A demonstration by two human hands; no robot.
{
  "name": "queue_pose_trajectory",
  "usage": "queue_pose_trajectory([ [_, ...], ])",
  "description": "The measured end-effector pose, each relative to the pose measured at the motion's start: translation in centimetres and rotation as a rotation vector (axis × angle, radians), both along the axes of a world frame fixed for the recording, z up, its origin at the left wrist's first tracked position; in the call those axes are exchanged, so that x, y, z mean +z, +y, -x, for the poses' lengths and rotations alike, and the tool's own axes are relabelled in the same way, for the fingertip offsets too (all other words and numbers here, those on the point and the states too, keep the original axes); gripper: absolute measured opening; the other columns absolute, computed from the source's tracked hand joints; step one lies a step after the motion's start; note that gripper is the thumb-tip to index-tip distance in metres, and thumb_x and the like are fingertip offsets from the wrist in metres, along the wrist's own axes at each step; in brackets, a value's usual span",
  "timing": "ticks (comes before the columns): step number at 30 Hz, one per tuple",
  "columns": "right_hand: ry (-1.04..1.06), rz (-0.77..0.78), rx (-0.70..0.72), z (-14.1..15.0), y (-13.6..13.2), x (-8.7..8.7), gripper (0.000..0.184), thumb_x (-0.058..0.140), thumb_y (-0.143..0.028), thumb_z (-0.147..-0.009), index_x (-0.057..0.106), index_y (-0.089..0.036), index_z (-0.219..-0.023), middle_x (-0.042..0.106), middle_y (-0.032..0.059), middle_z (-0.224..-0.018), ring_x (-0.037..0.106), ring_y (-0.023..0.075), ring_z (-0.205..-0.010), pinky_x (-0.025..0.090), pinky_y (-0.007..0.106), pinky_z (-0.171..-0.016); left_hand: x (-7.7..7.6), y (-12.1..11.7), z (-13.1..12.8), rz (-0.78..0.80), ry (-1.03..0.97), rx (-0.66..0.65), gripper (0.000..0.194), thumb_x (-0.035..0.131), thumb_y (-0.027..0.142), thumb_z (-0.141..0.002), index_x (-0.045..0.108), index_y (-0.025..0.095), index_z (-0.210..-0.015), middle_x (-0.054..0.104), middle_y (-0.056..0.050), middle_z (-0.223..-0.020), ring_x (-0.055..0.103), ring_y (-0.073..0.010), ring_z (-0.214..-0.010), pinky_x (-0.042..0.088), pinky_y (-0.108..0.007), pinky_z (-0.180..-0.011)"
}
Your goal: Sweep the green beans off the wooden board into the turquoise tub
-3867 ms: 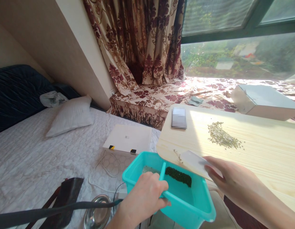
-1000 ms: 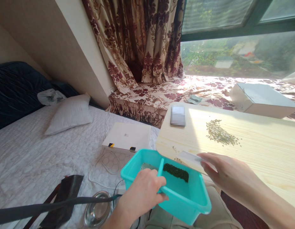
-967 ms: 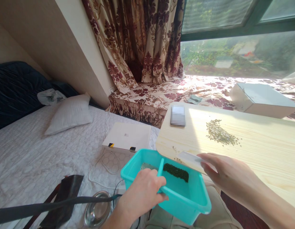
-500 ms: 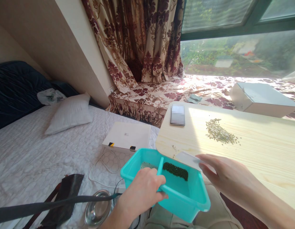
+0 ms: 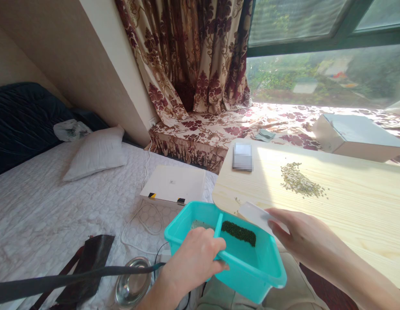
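Note:
My left hand [image 5: 201,252] is closed on the near rim of a turquoise two-compartment plastic box [image 5: 248,280], beside its divider. Small dark green beans [image 5: 238,232] lie in the right compartment; some pale grains [image 5: 202,224] show in the left one, partly behind my hand. Between the thumb and fingers of my right hand [image 5: 293,230] is a flat white scraper-like piece [image 5: 256,214], held over the box's far rim at the table edge. A few tiny grains [image 5: 237,201] lie on the table just beyond it. Farther back spreads a pile of pale, greenish grains [image 5: 301,181].
The wooden table [image 5: 364,193] carries a blurred flat device [image 5: 242,156]. On the bed are a white box [image 5: 174,183], a pillow [image 5: 98,153], a steel bowl [image 5: 133,282] and a dark bag [image 5: 93,267]. A strap [image 5: 73,277] crosses the lower left. Another white box [image 5: 361,133] stands by the window.
The white piece in my right hand has tilted up very slightly at the table edge. My left hand keeps its hold on the box, and the view has shifted a little.

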State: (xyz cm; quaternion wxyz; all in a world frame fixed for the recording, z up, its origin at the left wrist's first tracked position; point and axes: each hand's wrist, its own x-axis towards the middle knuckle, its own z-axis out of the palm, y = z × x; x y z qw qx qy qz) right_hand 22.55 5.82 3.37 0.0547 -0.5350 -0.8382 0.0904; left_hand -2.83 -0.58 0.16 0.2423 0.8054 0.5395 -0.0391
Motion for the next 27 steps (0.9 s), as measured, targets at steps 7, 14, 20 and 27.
queue_pose_trajectory([
  [7, -0.087, 0.016, -0.029, 0.9, 0.5, 0.0, 0.030, 0.045, -0.023, -0.090, 0.075, -0.025, -0.093, 0.079, 0.0047, -0.078, 0.074, 0.0231, -0.069, 0.042, 0.028, -0.055, 0.2, -0.1, 0.1, -0.016, 0.004, 0.007, 0.028, 0.081, 0.046, -0.088, 0.067, 0.022, -0.084, 0.064, -0.002, -0.087, 0.063, -0.0255, -0.090, 0.044, -0.031, -0.073],
  [14, -0.055, -0.038, 0.067, 1.1, -0.2, -0.3, 0.030, 0.045, -0.021, -0.090, 0.075, -0.028, -0.089, 0.079, 0.0032, -0.080, 0.074, 0.0223, -0.068, 0.044, 0.028, -0.055, 0.1, -0.3, 0.4, -0.029, 0.019, 0.016, 0.030, 0.082, 0.047, -0.086, 0.067, 0.021, -0.083, 0.064, -0.002, -0.085, 0.064, -0.0258, -0.088, 0.045, -0.032, -0.071],
  [20, -0.019, -0.076, -0.078, -1.2, 0.9, 0.4, 0.026, 0.046, -0.028, -0.089, 0.072, -0.025, -0.090, 0.073, 0.0041, -0.066, 0.065, 0.0191, -0.054, 0.038, 0.026, -0.048, 0.1, -0.2, -0.3, -0.027, 0.039, -0.032, 0.030, 0.083, 0.047, -0.085, 0.069, 0.021, -0.082, 0.065, -0.003, -0.084, 0.064, -0.0264, -0.086, 0.047, -0.032, -0.071],
  [27, -0.142, 0.086, -0.176, 0.2, 2.0, 0.9, 0.025, 0.046, -0.025, -0.090, 0.070, -0.024, -0.089, 0.073, 0.0050, -0.073, 0.065, 0.0193, -0.064, 0.035, 0.026, -0.055, 0.7, 0.0, -2.0, 0.014, 0.045, -0.093, 0.029, 0.081, 0.049, -0.086, 0.072, 0.022, -0.088, 0.067, -0.005, -0.089, 0.065, -0.0281, -0.092, 0.051, -0.034, -0.077],
])
